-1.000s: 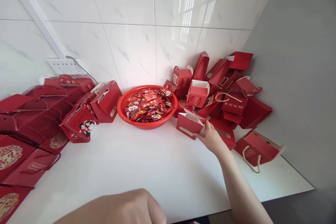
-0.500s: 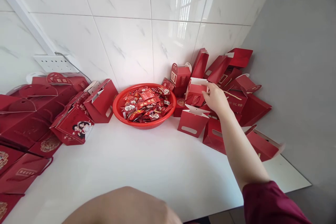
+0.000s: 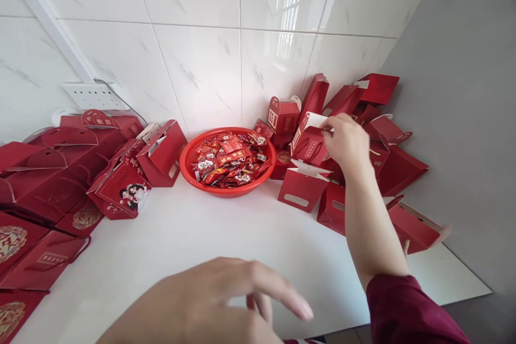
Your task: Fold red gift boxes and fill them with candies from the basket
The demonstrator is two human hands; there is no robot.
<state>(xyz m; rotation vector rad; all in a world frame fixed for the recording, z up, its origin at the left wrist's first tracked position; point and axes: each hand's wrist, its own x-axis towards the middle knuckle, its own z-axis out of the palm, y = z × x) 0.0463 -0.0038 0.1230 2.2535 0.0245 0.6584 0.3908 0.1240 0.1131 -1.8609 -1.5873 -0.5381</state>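
Note:
My right hand reaches into the pile of red paper boxes at the back right and pinches the white top flap of a small red gift box, lifted and tilted. Below it another open red box stands on the white table. My left hand hovers low over the table's front edge, fingers stretched out and apart, holding nothing. A round red basket full of red-wrapped candies sits against the tiled wall.
Several folded and open red boxes are heaped in the right corner against the grey wall. More red boxes and flat bags cover the left side. A white power strip hangs on the tiled wall.
My right hand let go of the front box, moved back to the small box and has lifted and tilted it. My left hand's fingers have spread out into view.

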